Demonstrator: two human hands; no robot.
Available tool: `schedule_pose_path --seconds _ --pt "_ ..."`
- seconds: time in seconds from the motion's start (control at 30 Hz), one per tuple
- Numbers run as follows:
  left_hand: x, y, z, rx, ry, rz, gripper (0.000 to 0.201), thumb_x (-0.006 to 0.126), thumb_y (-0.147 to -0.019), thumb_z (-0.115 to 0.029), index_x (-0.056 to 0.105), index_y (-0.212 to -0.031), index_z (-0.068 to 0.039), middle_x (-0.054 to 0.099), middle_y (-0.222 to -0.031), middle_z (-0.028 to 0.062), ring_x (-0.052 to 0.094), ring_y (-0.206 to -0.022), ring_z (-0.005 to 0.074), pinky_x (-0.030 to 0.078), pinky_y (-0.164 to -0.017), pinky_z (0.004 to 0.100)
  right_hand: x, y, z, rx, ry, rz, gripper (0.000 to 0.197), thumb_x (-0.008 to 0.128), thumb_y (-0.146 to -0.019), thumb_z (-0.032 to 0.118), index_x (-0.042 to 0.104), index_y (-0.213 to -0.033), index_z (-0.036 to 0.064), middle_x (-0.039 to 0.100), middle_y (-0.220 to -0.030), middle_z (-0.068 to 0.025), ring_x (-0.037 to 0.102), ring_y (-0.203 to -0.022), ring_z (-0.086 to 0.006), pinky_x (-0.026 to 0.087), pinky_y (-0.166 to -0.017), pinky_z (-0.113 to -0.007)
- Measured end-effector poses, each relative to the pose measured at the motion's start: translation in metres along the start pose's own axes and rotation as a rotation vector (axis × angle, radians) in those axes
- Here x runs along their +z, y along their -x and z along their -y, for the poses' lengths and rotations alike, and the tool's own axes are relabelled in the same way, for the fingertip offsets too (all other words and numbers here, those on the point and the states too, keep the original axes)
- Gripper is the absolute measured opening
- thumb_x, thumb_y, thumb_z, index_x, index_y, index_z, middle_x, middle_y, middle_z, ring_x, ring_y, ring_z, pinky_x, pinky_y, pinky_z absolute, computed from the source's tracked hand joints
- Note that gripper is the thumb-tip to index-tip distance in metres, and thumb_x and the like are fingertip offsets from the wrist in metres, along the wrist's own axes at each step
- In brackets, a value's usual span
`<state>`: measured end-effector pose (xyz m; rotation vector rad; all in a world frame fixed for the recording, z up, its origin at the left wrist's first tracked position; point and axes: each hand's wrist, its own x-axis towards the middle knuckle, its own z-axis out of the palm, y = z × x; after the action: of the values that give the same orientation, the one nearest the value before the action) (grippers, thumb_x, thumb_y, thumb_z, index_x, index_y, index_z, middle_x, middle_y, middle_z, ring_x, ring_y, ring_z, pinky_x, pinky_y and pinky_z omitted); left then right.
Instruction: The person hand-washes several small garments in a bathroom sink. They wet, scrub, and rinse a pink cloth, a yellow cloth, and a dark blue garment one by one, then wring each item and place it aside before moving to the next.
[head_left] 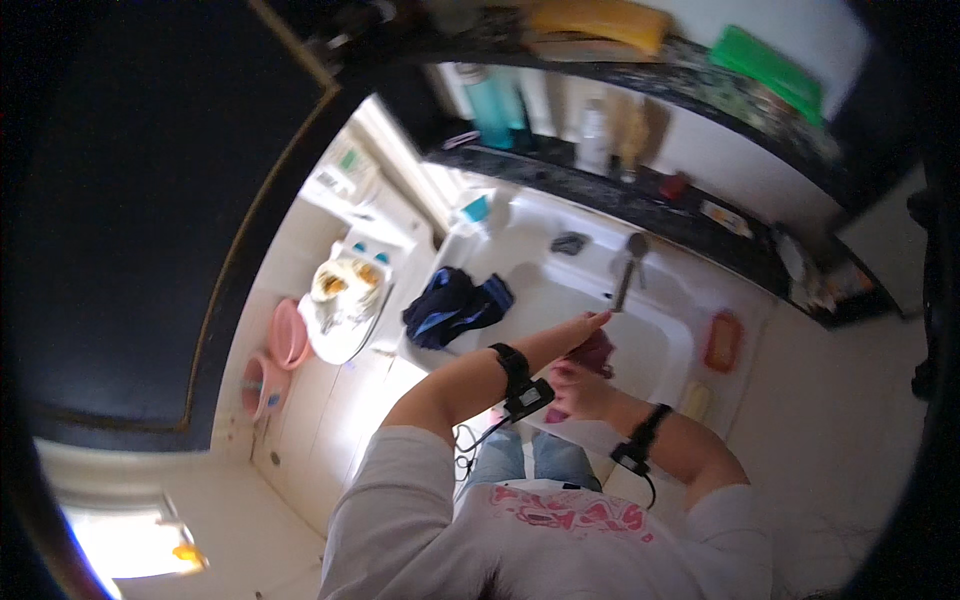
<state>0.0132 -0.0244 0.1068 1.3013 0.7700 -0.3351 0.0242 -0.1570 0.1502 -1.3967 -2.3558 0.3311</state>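
A dark red cloth is bunched between my two hands over the white sink. My right hand is closed around its near part, and a bit of the cloth shows below the fingers. Just beyond, my left hand grips the far part, its fingers partly hidden by the cloth and the angle. The metal faucet rises right past my left fingertips. A dark navy garment with lighter blue parts lies crumpled at the sink's left side.
A black shelf behind the sink carries a teal bottle and a white bottle. An orange soap dish sits at the right rim. To the left are a toilet and pink tubs. A dark panel fills the upper left.
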Motion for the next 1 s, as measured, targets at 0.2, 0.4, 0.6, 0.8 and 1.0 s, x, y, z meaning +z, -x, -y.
schedule_pose_path --seconds 0.2,0.4,0.6,0.8,1.0 --pt "-0.014 0.049 0.005 0.550 0.053 0.500 0.087 0.068 -0.080 -0.036 0.014 -0.145 -0.012 0.034 -0.138 0.0161 0.039 -0.124 0.0254 0.037 -0.102 0.0389 -0.054 0.014 -0.016 1.190 -0.949 -1.059 0.023 0.066 -0.072 0.010 0.061 -0.094 0.0070 0.060 -0.096 -0.0058 0.060 -0.083 -0.0233 0.048 -0.082 -0.038" --pt "-0.022 0.100 -0.004 0.617 -0.005 0.151 0.097 0.079 -0.065 -0.017 0.020 -0.142 -0.011 0.043 -0.134 0.0116 0.044 -0.121 0.0243 0.035 -0.103 0.0388 -0.081 0.001 -0.007 0.810 -1.489 -1.018 0.072 0.066 -0.082 0.035 0.028 -0.139 0.0113 0.042 -0.131 -0.0140 0.043 -0.119 -0.0277 0.035 -0.101 -0.044" --pt "-0.086 0.155 0.020 0.474 0.994 0.124 0.086 0.078 -0.066 -0.030 0.034 -0.138 -0.013 0.045 -0.133 0.0120 0.045 -0.121 0.0276 0.034 -0.105 0.0415 -0.003 0.023 -0.022 0.988 -1.012 -0.808 0.067 0.051 -0.090 0.044 0.022 -0.142 0.0130 0.030 -0.142 -0.0158 0.030 -0.132 -0.0310 0.023 -0.108 -0.046" --pt "-0.275 0.211 0.110 0.839 1.119 -0.382 0.074 0.065 -0.077 -0.048 0.035 -0.136 -0.013 0.043 -0.136 0.0063 0.042 -0.124 0.0258 0.030 -0.107 0.0438 0.117 0.025 0.001 1.308 -0.733 -0.304 0.043 0.044 -0.095 0.023 0.039 -0.133 0.0032 0.043 -0.133 -0.0147 0.043 -0.122 -0.0289 0.035 -0.100 -0.036" --pt "-0.478 0.239 0.267 0.272 0.911 -1.052 0.060 0.065 -0.079 -0.032 0.041 -0.130 -0.012 0.051 -0.125 0.0074 0.050 -0.116 0.0258 0.043 -0.096 0.0440 0.160 -0.025 0.036 1.470 -0.476 -0.026 0.040 0.050 -0.089 0.014 0.044 -0.128 0.0045 0.050 -0.123 -0.0175 0.045 -0.117 -0.0337 0.035 -0.102 -0.045"
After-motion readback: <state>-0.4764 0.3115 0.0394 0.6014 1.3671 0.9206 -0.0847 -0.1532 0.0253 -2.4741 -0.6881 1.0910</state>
